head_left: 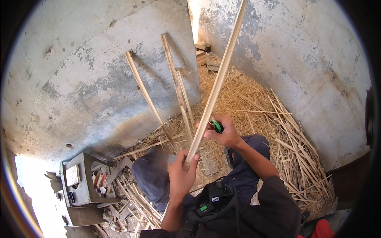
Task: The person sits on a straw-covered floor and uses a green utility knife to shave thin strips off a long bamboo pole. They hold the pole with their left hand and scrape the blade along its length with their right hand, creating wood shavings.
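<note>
A long, pale split-bamboo strip [218,75] slants up and away from my lap, past the top edge of the picture. Near its lower end my left hand [181,175] is closed around it, the thumb along one side. Higher up, my right hand [227,133] is closed on a small green-handled tool [217,126] beside the strip. Its fingertips are at the strip, and the tool's working end is mostly hidden. My bent knees, in dark trousers, lie on both sides of the strip's lower end.
Several poles [146,91] lean against the left wall [99,71]. Straw-like shavings [248,105] cover the floor ahead, with a heap of split strips [295,158] at right. A grey box-like stand [81,178] and scraps are at lower left. A black pouch [214,200] rests at my lap.
</note>
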{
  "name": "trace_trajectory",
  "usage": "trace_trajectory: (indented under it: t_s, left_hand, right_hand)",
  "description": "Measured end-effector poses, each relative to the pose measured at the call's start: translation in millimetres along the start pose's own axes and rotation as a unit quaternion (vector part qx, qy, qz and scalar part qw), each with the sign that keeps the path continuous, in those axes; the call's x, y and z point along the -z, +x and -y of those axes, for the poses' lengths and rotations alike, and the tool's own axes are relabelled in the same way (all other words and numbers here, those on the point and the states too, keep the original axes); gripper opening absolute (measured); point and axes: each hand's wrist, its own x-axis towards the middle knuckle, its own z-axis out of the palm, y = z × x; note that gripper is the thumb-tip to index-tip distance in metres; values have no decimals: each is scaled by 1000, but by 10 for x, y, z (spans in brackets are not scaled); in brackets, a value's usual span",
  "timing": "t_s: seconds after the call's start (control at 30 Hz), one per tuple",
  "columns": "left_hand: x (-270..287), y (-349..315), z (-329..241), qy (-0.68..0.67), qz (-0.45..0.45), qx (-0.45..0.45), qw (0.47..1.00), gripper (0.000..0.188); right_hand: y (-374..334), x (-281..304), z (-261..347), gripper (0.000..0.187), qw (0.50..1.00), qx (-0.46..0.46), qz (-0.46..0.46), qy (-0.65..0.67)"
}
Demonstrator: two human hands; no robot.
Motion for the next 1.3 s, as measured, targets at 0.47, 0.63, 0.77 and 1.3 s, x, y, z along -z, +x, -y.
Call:
trace_trajectory:
  t_s: [0.47,0.63,0.77,1.3]
  left_hand:
    - [27,76,138,-43,-21,35,998,19]
    - [131,74,30,-127,-45,67,989,17]
    - [170,59,31,-121,-31,78,989,18]
    - [96,49,-120,-161,51,78,982,24]
  right_hand:
    - [102,25,162,40,947,98,-15,-307]
    - [119,227,-61,38,923,-63,-54,-376]
    - [143,177,35,38,940,8,-70,-334]
    - [-14,-223,26,39,923,258,25,-284]
